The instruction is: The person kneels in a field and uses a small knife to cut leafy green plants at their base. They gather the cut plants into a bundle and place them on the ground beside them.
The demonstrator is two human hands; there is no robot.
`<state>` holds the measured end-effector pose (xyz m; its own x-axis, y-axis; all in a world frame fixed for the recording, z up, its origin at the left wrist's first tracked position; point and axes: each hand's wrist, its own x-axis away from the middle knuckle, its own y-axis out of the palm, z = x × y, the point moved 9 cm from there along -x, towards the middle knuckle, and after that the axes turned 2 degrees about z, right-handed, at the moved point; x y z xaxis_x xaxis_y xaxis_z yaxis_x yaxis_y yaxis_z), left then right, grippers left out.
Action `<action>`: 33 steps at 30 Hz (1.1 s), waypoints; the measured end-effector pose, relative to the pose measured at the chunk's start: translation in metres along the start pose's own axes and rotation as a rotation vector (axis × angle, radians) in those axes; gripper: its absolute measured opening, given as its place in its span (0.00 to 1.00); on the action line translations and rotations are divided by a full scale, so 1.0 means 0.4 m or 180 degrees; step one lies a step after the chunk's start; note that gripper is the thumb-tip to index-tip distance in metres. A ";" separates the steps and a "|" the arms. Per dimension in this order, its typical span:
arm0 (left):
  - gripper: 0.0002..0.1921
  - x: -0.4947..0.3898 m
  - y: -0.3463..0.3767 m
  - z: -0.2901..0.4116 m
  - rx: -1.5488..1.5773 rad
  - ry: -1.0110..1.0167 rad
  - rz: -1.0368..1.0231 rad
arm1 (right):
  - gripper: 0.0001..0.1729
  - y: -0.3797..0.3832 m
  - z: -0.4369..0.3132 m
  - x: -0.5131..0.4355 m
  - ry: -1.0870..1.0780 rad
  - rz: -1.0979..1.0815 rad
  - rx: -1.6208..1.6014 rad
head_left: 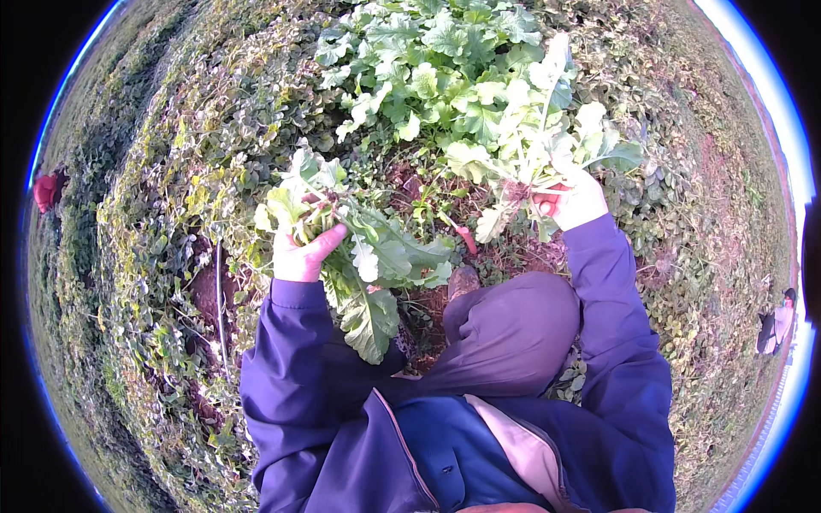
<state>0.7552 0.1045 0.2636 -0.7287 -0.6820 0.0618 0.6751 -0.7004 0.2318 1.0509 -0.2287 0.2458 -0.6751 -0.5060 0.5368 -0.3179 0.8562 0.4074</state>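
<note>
My left hand point(306, 253) is closed around the stems of a bunch of leafy greens point(391, 247), whose broad lobed leaves hang to the right over my leg. Roots with some soil show at the top of that bunch. In my right hand point(574, 199) is another uprooted leafy plant point(529, 138), held near its base, with reddish, soil-covered roots towards the left. Its leaves spread upward, bleached by sunlight. Between the two hands, a small tool with a red handle point(467, 240) lies on the ground; its other end is pale and partly lost among the weeds.
A dense clump of leafy greens point(442, 70) grows just ahead. Low vines point(173, 192) cover the ground on both sides, with a pale stick or tube point(221, 308) at the left. My bent knee point(513, 327) is below. A distant person point(779, 327) is at the right edge.
</note>
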 end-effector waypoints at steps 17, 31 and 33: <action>0.28 0.095 0.148 -0.073 0.1956 -0.0040 0.0214 | 0.26 0.581 0.394 0.119 0.0738 -0.1608 -0.3009; 0.19 0.053 0.093 -0.083 0.1004 -0.0188 0.0336 | 0.28 0.581 0.548 0.116 0.1156 -0.0774 -0.2220; 0.17 0.051 0.101 -0.078 0.0613 -0.0204 0.0219 | 0.29 0.598 0.555 0.118 0.1331 -0.1136 -0.2449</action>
<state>0.7711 0.0556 0.2438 -0.6916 -0.7077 0.1442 0.6936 -0.5952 0.4057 0.7951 -0.0245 0.2045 -0.2818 -0.8491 0.4469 0.1677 0.4150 0.8942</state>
